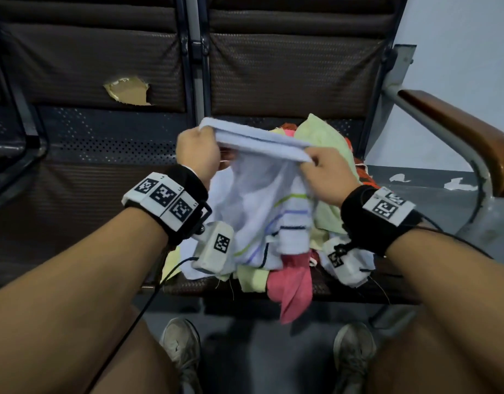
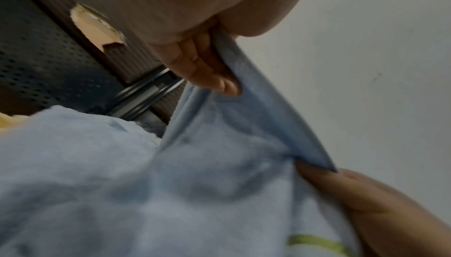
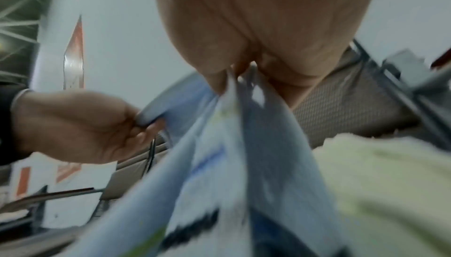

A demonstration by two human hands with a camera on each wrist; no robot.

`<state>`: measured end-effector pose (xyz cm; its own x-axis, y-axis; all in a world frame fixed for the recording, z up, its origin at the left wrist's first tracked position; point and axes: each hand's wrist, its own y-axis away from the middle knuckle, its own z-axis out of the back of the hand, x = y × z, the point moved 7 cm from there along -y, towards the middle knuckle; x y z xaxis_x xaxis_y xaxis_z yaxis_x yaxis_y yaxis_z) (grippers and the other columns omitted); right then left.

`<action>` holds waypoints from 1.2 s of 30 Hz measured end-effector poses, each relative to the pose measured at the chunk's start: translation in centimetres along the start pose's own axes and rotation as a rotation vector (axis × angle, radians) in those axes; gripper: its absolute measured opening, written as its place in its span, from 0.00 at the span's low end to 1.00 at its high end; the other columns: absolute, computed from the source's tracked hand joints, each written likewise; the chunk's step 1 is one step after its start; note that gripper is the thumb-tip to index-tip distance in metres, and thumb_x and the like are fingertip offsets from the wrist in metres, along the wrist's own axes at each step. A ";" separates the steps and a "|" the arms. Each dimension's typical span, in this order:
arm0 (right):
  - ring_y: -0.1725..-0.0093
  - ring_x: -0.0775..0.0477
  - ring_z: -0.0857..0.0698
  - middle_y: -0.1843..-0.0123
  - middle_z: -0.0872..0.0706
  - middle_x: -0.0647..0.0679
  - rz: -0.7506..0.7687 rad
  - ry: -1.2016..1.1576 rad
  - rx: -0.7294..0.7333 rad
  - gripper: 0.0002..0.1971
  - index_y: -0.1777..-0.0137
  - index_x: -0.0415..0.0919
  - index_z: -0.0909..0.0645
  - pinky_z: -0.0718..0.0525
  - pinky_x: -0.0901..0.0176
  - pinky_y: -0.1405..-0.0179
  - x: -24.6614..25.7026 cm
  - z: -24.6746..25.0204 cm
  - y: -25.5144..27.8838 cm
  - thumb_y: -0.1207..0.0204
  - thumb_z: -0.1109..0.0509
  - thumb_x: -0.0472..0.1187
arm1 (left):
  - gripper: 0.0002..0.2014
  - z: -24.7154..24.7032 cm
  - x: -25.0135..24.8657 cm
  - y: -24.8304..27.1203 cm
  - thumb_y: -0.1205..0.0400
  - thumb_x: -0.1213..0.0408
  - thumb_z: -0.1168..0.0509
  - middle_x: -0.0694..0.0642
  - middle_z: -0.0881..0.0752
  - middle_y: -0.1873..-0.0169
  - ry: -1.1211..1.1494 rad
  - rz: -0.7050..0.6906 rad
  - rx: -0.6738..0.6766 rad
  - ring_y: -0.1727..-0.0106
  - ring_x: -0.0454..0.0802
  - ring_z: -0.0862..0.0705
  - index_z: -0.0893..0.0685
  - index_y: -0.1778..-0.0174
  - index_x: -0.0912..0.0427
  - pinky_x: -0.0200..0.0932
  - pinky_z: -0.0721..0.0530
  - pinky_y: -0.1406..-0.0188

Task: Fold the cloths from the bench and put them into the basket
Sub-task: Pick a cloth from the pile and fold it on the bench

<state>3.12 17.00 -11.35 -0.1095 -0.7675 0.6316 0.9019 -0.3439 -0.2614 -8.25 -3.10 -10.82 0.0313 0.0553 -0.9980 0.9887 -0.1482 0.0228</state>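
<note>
A white cloth with green, blue and dark stripes (image 1: 262,200) hangs stretched between my two hands above the bench. My left hand (image 1: 198,152) pinches its top left corner. My right hand (image 1: 323,169) pinches the top edge on the right. In the left wrist view my fingers (image 2: 207,76) curl round the cloth's hem (image 2: 256,106), and the right hand (image 2: 366,203) grips below. The right wrist view shows the cloth (image 3: 239,145) bunched in my right hand (image 3: 256,64), the left hand (image 3: 80,126) holding its far end. A pile of cloths (image 1: 322,135) lies on the bench seat (image 1: 74,200). The basket is out of view.
A pink cloth (image 1: 290,291) hangs over the seat's front edge, beside yellow-green ones (image 1: 252,280). A wooden armrest (image 1: 458,129) stands at the right. The backrest has a torn hole (image 1: 128,91). My shoes (image 1: 182,345) are on the floor below.
</note>
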 end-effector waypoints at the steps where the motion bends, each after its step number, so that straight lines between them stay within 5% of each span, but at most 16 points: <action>1: 0.71 0.48 0.29 0.75 0.29 0.52 0.034 0.035 -0.033 0.18 0.73 0.48 0.29 0.35 0.53 0.70 -0.3 1.1 -0.1 0.21 0.35 0.36 | 0.14 0.6 0.4 -0.4 0.13 0.67 0.48 0.65 0.14 0.60 0.006 0.006 -0.018 0.67 0.56 0.12 0.18 0.57 0.63 0.39 0.17 0.76; 5: 0.69 0.44 0.22 0.74 0.22 0.47 0.012 0.324 0.280 0.18 0.71 0.43 0.21 0.26 0.52 0.66 -2.5 -0.4 0.9 0.22 0.26 0.50 | 0.15 1.8 1.6 -1.8 0.13 0.70 0.48 0.70 0.13 0.47 0.051 0.034 -0.079 0.49 0.65 0.11 0.17 0.44 0.73 0.47 0.10 0.64; 8: 0.68 0.40 0.21 0.72 0.21 0.43 -0.013 0.479 0.399 0.21 0.70 0.38 0.21 0.23 0.49 0.66 -4.0 -1.5 1.8 0.21 0.29 0.53 | 0.18 2.4 2.3 -2.5 0.14 0.71 0.48 0.71 0.16 0.39 0.028 0.036 -0.099 0.43 0.66 0.13 0.21 0.30 0.71 0.52 0.08 0.57; 10: 0.68 0.39 0.22 0.73 0.22 0.43 0.009 0.533 0.328 0.23 0.71 0.40 0.25 0.26 0.50 0.68 -4.2 -0.9 1.6 0.19 0.32 0.53 | 0.18 2.9 2.6 -2.8 0.14 0.71 0.46 0.66 0.14 0.43 -0.008 0.027 -0.119 0.47 0.62 0.12 0.18 0.32 0.64 0.50 0.08 0.59; 15: 0.63 0.41 0.24 0.68 0.21 0.47 0.075 0.559 0.100 0.13 0.63 0.47 0.22 0.26 0.53 0.63 -4.3 1.6 1.4 0.20 0.29 0.52 | 0.08 3.4 3.6 -3.4 0.17 0.71 0.35 0.65 0.12 0.63 -0.041 0.045 -0.099 0.68 0.56 0.10 0.13 0.60 0.62 0.42 0.11 0.67; 17: 0.63 0.41 0.23 0.67 0.22 0.48 0.078 0.589 0.125 0.13 0.63 0.47 0.22 0.24 0.52 0.63 -4.7 1.6 1.6 0.21 0.29 0.53 | 0.06 3.4 3.8 -3.5 0.16 0.69 0.36 0.63 0.15 0.65 -0.027 0.067 -0.103 0.73 0.53 0.13 0.19 0.60 0.63 0.42 0.12 0.69; 21: 0.74 0.47 0.29 0.75 0.29 0.50 0.084 0.613 0.233 0.25 0.76 0.49 0.34 0.39 0.57 0.75 -5.5 0.3 2.3 0.17 0.34 0.50 | 0.05 3.0 3.7 -3.7 0.14 0.69 0.42 0.61 0.15 0.60 0.031 0.093 -0.072 0.65 0.53 0.12 0.22 0.53 0.65 0.41 0.13 0.71; 23: 0.72 0.42 0.25 0.76 0.27 0.49 0.074 0.548 0.223 0.23 0.76 0.49 0.30 0.34 0.54 0.73 -5.7 0.8 2.4 0.16 0.34 0.48 | 0.07 2.7 3.7 -3.5 0.16 0.71 0.43 0.63 0.14 0.59 0.022 0.093 -0.035 0.64 0.56 0.12 0.20 0.52 0.65 0.41 0.13 0.70; 26: 0.66 0.43 0.19 0.72 0.19 0.50 0.076 0.382 0.106 0.12 0.67 0.48 0.15 0.23 0.52 0.65 -5.7 2.6 2.3 0.21 0.28 0.47 | 0.09 3.0 3.9 -3.3 0.16 0.73 0.41 0.63 0.13 0.62 -0.010 0.079 -0.046 0.71 0.52 0.12 0.14 0.50 0.64 0.39 0.13 0.71; 31: 0.72 0.51 0.29 0.74 0.29 0.52 0.011 0.143 -0.111 0.20 0.69 0.46 0.32 0.35 0.54 0.68 -7.2 5.3 1.9 0.25 0.23 0.46 | 0.09 2.6 4.5 -3.6 0.17 0.71 0.33 0.57 0.13 0.67 -0.016 0.165 0.130 0.76 0.42 0.16 0.12 0.42 0.67 0.33 0.15 0.68; 34: 0.71 0.54 0.24 0.70 0.21 0.53 -0.039 0.138 -0.091 0.09 0.57 0.47 0.20 0.33 0.60 0.72 -8.5 5.8 2.1 0.23 0.24 0.48 | 0.08 1.4 4.2 -3.1 0.15 0.70 0.34 0.51 0.14 0.65 0.045 0.232 0.308 0.67 0.41 0.16 0.12 0.44 0.61 0.30 0.16 0.64; 36: 0.68 0.54 0.21 0.67 0.16 0.53 -0.038 0.187 -0.036 0.06 0.52 0.47 0.13 0.31 0.63 0.70 -9.0 5.7 2.2 0.21 0.26 0.48 | 0.09 0.9 3.9 -2.7 0.15 0.67 0.35 0.48 0.16 0.69 0.062 0.266 0.375 0.67 0.40 0.20 0.10 0.56 0.57 0.29 0.18 0.66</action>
<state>8.46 26.22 -13.50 -0.2224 -0.8394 0.4959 0.8802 -0.3916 -0.2682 -10.91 -3.36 -14.83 0.2967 0.0237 -0.9547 0.8240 -0.5116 0.2434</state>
